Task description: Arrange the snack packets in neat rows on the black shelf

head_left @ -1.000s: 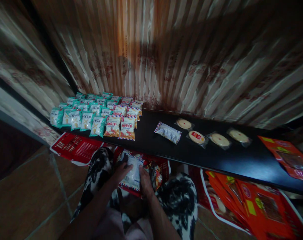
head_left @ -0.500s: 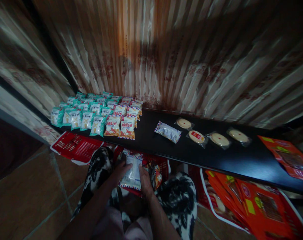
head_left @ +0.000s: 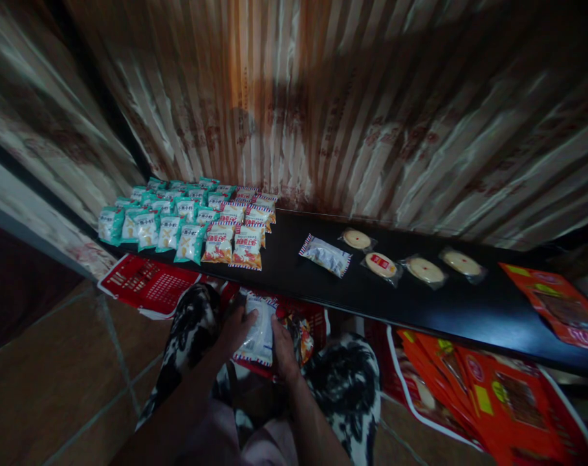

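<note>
Between my hands is a white snack packet (head_left: pixel 258 333) with striped red-and-blue ends, its plainer side facing up. My left hand (head_left: pixel 239 327) grips its left edge, the thumb lying on top. On the right edge, my right hand (head_left: pixel 283 344) closes in the same way. The fingers under the packet are hidden. Just below the packet is a red basket (head_left: pixel 319 323) with dark-and-orange packets (head_left: pixel 301 340) in it. In front, on the black shelf, orange-and-white snack packets (head_left: pixel 248 246) stand beside rows of teal-and-white packets (head_left: pixel 190 243).
A similar striped packet (head_left: pixel 325 255) lies flat on the black shelf (head_left: pixel 284 272). Right of it are several round wrapped pastries (head_left: pixel 425 270) and an orange packet (head_left: pixel 558 303). More orange packets (head_left: pixel 507 395) fill a lower right basket. A red basket (head_left: pixel 148 285) sits under the left end.
The held packet has tilted slightly between my hands, and both hands have shifted a little. Everything on the shelf stays in place.
</note>
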The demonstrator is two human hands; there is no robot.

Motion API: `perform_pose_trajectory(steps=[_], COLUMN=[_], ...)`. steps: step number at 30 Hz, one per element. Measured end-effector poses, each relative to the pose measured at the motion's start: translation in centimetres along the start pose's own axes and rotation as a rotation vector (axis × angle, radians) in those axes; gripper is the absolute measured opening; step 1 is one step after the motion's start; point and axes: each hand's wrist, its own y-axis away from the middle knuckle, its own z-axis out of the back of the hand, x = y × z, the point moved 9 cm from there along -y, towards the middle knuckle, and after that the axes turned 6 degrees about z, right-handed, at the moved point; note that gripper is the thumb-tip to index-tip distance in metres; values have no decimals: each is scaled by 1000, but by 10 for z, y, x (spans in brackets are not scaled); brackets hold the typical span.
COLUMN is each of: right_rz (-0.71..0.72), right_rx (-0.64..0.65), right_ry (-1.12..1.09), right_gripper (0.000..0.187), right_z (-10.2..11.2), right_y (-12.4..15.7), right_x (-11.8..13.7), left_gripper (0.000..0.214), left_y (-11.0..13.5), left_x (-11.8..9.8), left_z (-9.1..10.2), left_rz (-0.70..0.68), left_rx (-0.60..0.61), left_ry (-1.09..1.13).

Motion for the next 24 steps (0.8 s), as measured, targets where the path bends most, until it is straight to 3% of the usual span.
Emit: perform_pose_trajectory(steps=[9, 18, 24], right_rz=[267, 401, 349], right_rx=[-224, -113, -74], right_ry=[209, 336, 384], right_gripper=[36, 26, 35], right_z=[26, 19, 17], right_y=[-5, 0, 2], right_x=[16, 28, 30], left_gripper=[27, 28, 25], left_y=[13, 17, 19], left_x=[-17, -24, -25], left_z=[6, 3, 0], left_rz=[-31, -31, -45], left_rx=[-57, -59, -9], left_ry=[-205, -331, -273])
